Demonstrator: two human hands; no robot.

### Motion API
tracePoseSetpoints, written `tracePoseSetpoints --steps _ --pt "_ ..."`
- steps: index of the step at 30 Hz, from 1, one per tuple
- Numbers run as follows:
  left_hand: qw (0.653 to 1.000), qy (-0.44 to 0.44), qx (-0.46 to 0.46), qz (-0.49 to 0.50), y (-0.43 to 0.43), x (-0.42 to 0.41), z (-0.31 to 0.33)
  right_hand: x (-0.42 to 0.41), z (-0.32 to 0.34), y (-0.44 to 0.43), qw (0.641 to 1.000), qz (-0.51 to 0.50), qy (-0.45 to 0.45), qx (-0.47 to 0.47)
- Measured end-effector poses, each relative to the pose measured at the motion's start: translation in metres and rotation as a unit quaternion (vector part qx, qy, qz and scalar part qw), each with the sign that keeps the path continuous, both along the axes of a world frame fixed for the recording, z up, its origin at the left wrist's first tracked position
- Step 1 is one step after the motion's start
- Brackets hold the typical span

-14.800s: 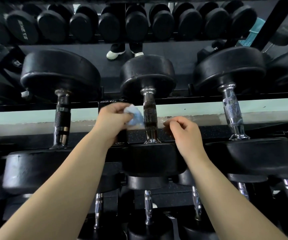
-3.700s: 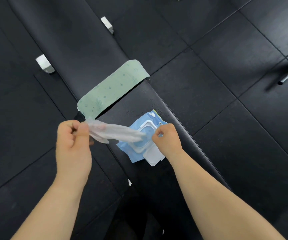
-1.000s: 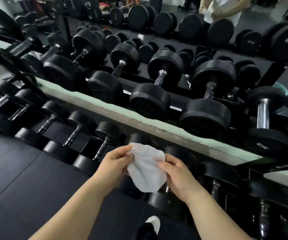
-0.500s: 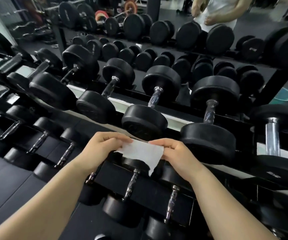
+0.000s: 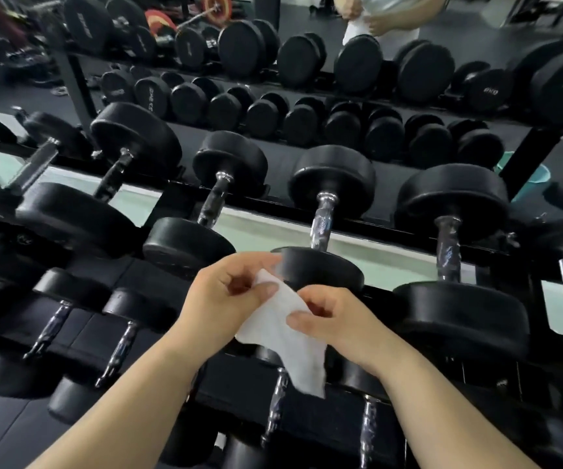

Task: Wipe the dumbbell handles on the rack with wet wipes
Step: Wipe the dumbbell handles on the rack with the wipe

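Fingers [image 5: 266,288] of both your hands are pinched onto the white wipe [image 5: 283,340]. Your left hand [image 5: 226,299] grips its upper edge between the thumb and curled fingers, your right hand [image 5: 337,319] pinches its right side, and the loose end hangs below them.

You hold the wipe in the air just in front of the near head of a dumbbell [image 5: 320,269] on the upper tier of the rack [image 5: 374,229], and it touches no handle. That dumbbell's chrome handle [image 5: 320,225] rises just beyond, bare. More handles stand to either side and on the lower tier under your wrists.

By the look of it you are spreading or folding the wipe ready for use, so no wiping is under way. Next, I judge, you need to free one hand, wrap the wipe round that handle and rub along its whole length, pressing into the knurled grip.

Another person [image 5: 385,15] stands behind the far rack.
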State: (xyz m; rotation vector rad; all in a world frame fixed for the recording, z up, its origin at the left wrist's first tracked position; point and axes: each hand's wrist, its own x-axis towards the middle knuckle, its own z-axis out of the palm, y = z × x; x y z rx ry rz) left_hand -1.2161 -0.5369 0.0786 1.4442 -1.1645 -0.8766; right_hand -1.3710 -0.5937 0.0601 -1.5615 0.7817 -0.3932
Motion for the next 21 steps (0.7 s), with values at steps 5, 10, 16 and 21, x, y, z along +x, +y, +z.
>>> tracePoseSetpoints --steps 5,10,16,21 --pt "0.999 0.05 0.014 -0.011 -0.031 0.066 -0.016 0.065 0.001 -0.017 0.994 -0.081 -0.042 0.06" --pt "0.995 0.077 0.027 -0.052 -0.063 0.094 -0.024 0.095 0.002 -0.026 0.976 -0.189 -0.026 0.106" --pt "0.988 0.067 0.035 -0.131 -0.091 0.075 -0.038 0.052 0.031 -0.028 0.915 -0.397 0.053 0.041" --pt "0.98 0.019 0.025 -0.199 -0.095 0.046 -0.037 0.023 0.043 -0.054 0.832 -0.534 0.133 -0.078"
